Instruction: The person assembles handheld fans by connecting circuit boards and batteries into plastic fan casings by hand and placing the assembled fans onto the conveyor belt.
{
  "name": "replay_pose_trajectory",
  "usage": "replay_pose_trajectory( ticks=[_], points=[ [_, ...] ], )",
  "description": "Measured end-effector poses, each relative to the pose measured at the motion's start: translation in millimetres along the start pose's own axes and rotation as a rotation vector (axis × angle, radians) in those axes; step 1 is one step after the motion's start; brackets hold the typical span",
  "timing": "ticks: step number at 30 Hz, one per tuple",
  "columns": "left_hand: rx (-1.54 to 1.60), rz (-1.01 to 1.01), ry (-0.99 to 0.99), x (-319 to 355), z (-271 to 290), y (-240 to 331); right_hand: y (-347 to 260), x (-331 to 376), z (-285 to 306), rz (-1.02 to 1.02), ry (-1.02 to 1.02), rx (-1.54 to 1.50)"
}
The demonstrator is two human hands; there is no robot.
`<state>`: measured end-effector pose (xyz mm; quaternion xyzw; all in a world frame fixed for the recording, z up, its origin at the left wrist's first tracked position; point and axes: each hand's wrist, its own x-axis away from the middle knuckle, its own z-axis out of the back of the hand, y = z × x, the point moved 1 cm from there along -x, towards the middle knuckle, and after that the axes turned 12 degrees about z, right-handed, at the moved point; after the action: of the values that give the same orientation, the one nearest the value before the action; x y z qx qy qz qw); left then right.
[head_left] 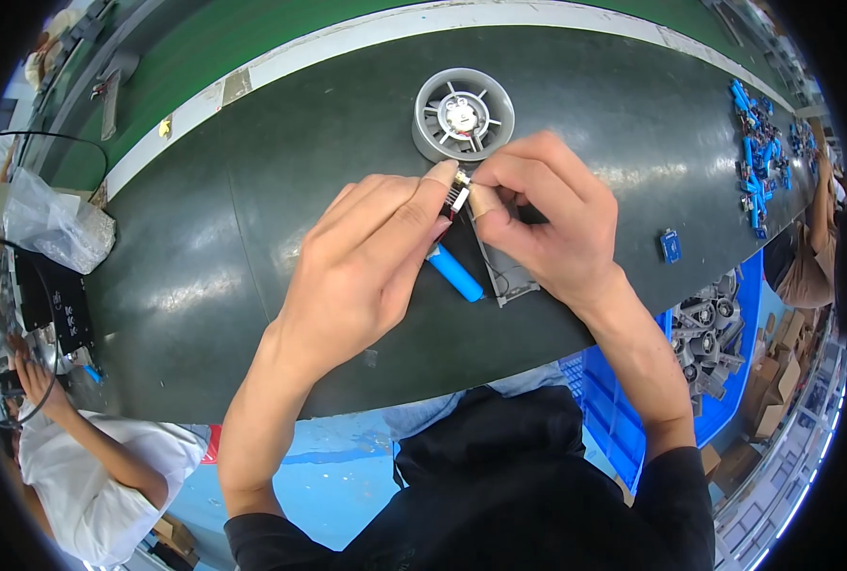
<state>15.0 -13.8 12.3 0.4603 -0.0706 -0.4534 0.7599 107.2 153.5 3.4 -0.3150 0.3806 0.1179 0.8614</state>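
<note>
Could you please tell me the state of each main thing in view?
Left hand: pinching the small part
Right hand: at the small part, grip unclear
Small part: between the hands
Fan: standing, open end up
Blue cylinder: slanting, support unclear
Crate: open, heaped with grey parts
Bag: crumpled

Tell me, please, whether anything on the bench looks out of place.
One small blue part lies alone on the dark bench, apart from the heap of blue parts farther right, so it looks slightly stray. I see no clear spill or damage.

clear bag [52, 219] far left | black box [68, 309] near it | cardboard boxes [773, 395] lower right
</note>
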Motion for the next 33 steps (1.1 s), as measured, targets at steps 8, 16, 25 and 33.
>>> replay_pose_trajectory(
  ticks=[8,16,25,33],
  points=[
    [-0.125,-0.078,-0.030,-2.8,6.9,-1.1,-0.4,0.8,-2.8,0.071,0.037,0.052],
    [0.073,0.056,-0.036,-1.2,3.0,-2.5,-1.5,-0.5,-4.7,0.090,0.048,0.053],
    [-0.002,0.040,-0.117,-5.1,12.9,1.1,0.4,-0.2,-3.0,0.126,0.027,0.062],
    [-0.036,0.040,-0.066,-1.9,8.1,4.5,-3.1,-1.7,-3.2,0.062,0.025,0.067]
  ],
)
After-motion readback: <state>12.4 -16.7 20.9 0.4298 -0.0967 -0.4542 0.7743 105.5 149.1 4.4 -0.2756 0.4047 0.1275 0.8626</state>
